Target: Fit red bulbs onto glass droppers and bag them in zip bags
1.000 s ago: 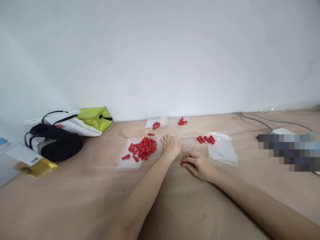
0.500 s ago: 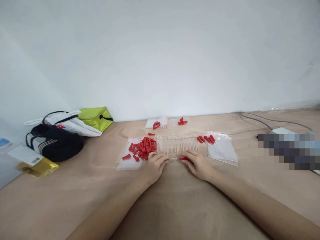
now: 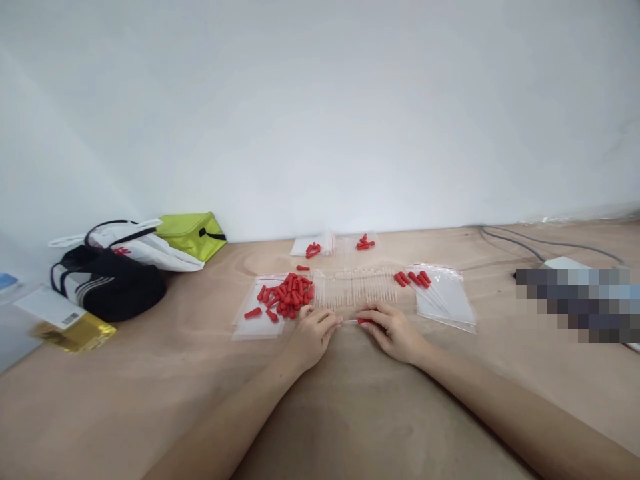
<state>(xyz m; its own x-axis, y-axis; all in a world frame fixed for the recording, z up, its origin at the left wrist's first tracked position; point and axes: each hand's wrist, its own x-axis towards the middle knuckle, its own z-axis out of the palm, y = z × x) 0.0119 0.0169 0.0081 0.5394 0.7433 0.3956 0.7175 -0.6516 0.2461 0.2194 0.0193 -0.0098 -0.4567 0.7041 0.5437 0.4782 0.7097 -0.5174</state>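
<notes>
Between the fingers of my left hand (image 3: 313,333) is a thin clear dropper tube (image 3: 350,322), lying level and pointing right. My right hand (image 3: 395,331) pinches a red rubber bulb (image 3: 364,321), partly hidden by the fingers. The tube's right end meets the bulb's mouth; how deep it sits I cannot tell. A heap of red bulbs (image 3: 290,293) lies beyond my left hand on clear zip bags (image 3: 257,328). Behind both hands runs a row of clear tubes (image 3: 360,285). Several droppers with red bulbs (image 3: 419,279) rest on a zip bag (image 3: 457,303) to the right.
Farther back lie small bags with red bulbs (image 3: 365,243). At left stand a black bag (image 3: 125,290), a lime-green bag (image 3: 187,233) and a gold packet (image 3: 83,333). Grey cables (image 3: 530,247) and a blurred-out object (image 3: 575,303) occupy the right side.
The gap between the tube and the red bulb has closed; their ends now meet. Both hands have shifted only slightly.
</notes>
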